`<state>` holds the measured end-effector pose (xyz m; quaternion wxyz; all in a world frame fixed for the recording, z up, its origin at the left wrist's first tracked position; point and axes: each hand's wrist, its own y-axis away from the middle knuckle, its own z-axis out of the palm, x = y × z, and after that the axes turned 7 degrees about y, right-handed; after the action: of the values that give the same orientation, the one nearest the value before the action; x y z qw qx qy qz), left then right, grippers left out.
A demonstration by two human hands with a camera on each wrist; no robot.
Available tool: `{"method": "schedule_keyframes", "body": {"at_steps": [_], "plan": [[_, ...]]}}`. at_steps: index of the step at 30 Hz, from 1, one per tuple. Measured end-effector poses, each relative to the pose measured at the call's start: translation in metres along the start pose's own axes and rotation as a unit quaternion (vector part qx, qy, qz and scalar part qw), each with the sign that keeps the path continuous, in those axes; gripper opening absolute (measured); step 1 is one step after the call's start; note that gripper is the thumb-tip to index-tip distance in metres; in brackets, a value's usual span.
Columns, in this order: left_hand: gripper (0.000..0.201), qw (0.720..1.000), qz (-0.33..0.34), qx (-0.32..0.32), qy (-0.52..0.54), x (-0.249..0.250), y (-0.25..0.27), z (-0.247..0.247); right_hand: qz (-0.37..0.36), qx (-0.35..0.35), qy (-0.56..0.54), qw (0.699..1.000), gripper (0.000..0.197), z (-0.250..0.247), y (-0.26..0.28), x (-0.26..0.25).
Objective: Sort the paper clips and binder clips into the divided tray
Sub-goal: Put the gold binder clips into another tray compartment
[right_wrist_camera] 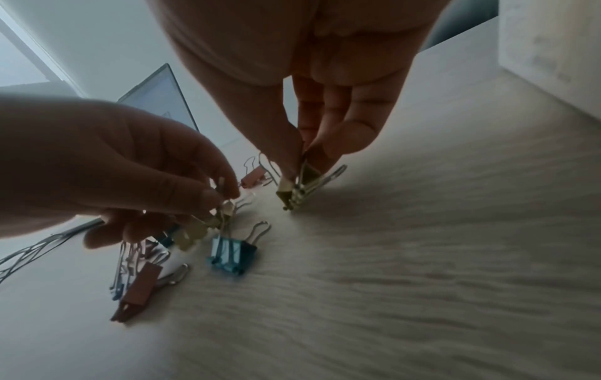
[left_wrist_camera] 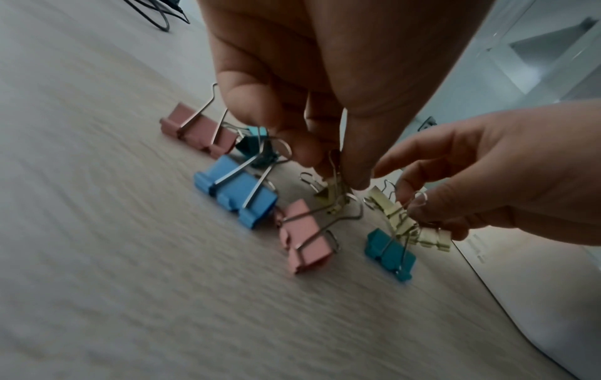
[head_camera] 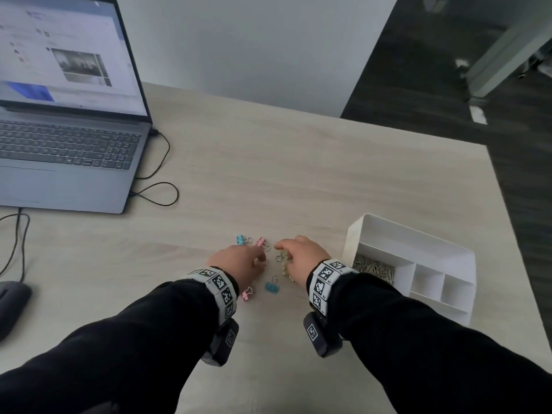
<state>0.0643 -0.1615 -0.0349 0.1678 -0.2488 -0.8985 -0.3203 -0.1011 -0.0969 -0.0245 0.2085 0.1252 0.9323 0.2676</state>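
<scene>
Coloured binder clips lie loose on the desk: a blue clip, a pink clip, a teal clip and another pink clip. My left hand pinches the wire handle of a yellow binder clip just above the desk. My right hand pinches a small bunch of yellow binder clips that touches the desk. The hands are close together, left of the white divided tray. One tray compartment holds silver paper clips.
An open laptop stands at the back left with cables trailing beside it. A dark mouse lies at the left edge. The tray's small compartments show white bottoms. The desk's right edge runs just past the tray.
</scene>
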Motion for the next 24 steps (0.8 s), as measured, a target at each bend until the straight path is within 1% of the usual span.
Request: {"method": "schedule_keyframes", "body": {"at_steps": [4, 7, 10, 13, 17, 20, 24], "plan": [[0.015, 1.000, 0.004, -0.006, 0.009, -0.003, -0.002, -0.001, -0.012, 0.002, 0.027, 1.000, 0.030, 0.002, -0.003, -0.001], [0.011, 0.999, -0.001, 0.006, 0.041, -0.002, 0.001, -0.005, -0.014, 0.005, 0.019, 1.000, 0.026, 0.000, 0.003, 0.003], [0.005, 0.993, -0.024, 0.027, 0.113, 0.002, 0.007, -0.010, -0.018, 0.023, -0.006, 1.000, 0.023, -0.006, 0.013, 0.008], [0.006, 0.983, -0.034, 0.039, 0.174, 0.015, 0.012, -0.013, -0.009, 0.080, -0.071, 0.994, 0.018, -0.013, 0.029, 0.015], [0.006, 0.970, -0.035, 0.045, 0.238, 0.045, 0.017, -0.011, -0.003, 0.159, -0.153, 0.975, 0.015, -0.022, 0.056, 0.033], [0.007, 0.966, -0.012, 0.049, 0.253, 0.079, 0.020, -0.004, 0.009, 0.197, -0.197, 0.960, 0.014, -0.028, 0.081, 0.057], [0.006, 0.962, 0.018, 0.036, 0.272, 0.130, 0.025, 0.009, 0.065, 0.245, -0.258, 0.932, 0.013, -0.030, 0.117, 0.106]]}}
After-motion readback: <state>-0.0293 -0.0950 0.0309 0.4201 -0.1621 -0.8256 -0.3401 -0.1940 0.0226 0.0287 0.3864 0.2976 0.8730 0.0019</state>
